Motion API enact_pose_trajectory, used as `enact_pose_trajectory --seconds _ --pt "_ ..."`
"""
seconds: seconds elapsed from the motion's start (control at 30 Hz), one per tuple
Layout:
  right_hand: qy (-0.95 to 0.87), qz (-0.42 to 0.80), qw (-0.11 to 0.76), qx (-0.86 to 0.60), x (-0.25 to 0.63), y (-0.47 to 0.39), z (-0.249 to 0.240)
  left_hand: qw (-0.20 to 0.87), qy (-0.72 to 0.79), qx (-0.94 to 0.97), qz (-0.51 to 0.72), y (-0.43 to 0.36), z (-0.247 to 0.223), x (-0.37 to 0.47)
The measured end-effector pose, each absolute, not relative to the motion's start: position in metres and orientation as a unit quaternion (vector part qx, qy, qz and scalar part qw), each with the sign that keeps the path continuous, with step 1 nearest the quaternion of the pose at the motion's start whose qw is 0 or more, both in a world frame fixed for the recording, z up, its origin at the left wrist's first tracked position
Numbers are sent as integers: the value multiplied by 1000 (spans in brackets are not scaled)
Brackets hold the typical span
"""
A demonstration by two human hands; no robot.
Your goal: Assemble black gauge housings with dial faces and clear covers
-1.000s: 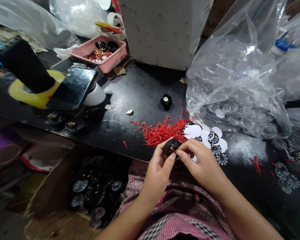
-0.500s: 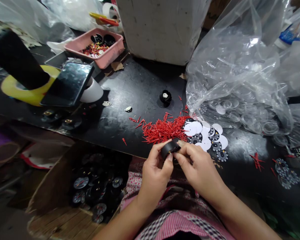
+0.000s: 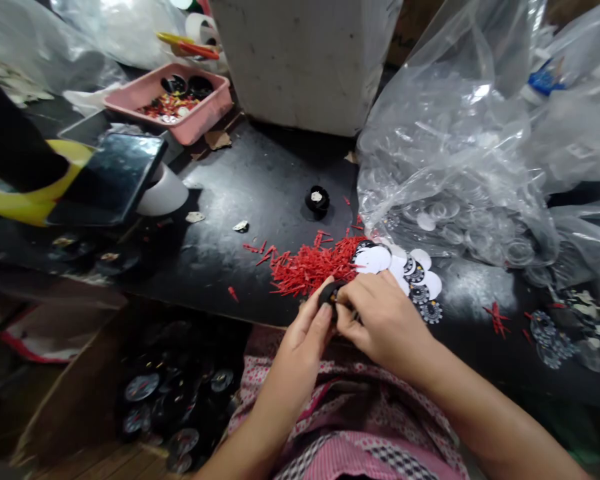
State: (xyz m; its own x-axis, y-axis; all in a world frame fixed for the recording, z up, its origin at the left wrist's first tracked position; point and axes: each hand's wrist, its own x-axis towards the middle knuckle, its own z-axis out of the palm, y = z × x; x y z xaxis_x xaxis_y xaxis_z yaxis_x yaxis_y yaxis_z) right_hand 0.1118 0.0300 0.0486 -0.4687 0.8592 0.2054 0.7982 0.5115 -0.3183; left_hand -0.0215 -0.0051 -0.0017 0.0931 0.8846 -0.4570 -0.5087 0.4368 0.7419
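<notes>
My left hand (image 3: 305,333) is closed around a small black round plastic housing (image 3: 329,293), held tilted just in front of the table edge. A bit of yellow shows in its open side. My right hand (image 3: 387,317) has its thumb and fingers pinched together against that side; what lies between the fingertips is hidden. Just beyond the hands lies a heap of small red plastic pointers (image 3: 307,267). White paper discs (image 3: 375,259) and black printed dial faces (image 3: 431,311) overlap beside the heap, partly behind my right hand.
Another black housing (image 3: 317,200) stands farther back. A large clear plastic bag (image 3: 450,160) of clear round covers fills the right. At left are a phone (image 3: 113,177), a pink tray (image 3: 180,130) and yellow tape (image 3: 75,153). Below, a box (image 3: 55,407) holds finished-looking dials.
My right hand has come across to the housing's open side, fingers now bunched against it. The housing has turned in my left hand. The whole view has shifted slightly.
</notes>
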Motion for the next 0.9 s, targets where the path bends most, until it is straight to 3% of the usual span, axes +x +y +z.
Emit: enact_pose_trajectory --seconds 0.13,0.33,0.37,0.47,0.53,0.7,0.9 --pt "-796 150 169 -562 104 29 52 739 459 107 482 -6 0 -13" --pt "-753 309 162 -557 142 45 52 648 534 319 440 -2 -9 -22" --pt "-751 296 164 -567 156 55 50 659 519 320 441 -2 -11 -23" --pt "-672 87 166 -717 201 100 38 712 466 251 461 -1 -18 -22" --pt "-635 33 152 -757 223 131 29 723 461 222 463 -1 -23 -19" --pt "-632 -6 133 -763 238 161 13 727 454 212 469 -1 -31 -17" --pt "-662 20 200 -722 246 126 22 747 424 170 483 5 -16 -17"
